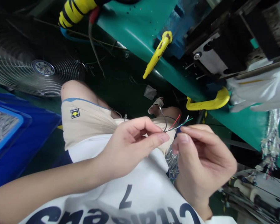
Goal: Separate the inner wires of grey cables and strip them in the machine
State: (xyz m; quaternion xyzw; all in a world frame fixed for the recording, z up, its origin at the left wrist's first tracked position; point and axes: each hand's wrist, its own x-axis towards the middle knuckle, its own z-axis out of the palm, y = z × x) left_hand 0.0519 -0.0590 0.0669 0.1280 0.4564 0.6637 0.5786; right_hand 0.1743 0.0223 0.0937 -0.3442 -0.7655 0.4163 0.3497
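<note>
Left hand (128,146) pinching thumb to forefinger on slim, plastic-coated wires (174,122), right hand (205,158) loosely curled at their ends, grip unclear, coloured strands fanning up and rightward above the lap, chipped yellow handle (156,56), smooth green bench (137,31), round wire-grilled fan (44,67)

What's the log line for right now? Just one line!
left hand: pinching thin cable | right hand: at coloured wires, grip unclear | coloured wires: red, white, green, splayed | fan: left side of view
</note>
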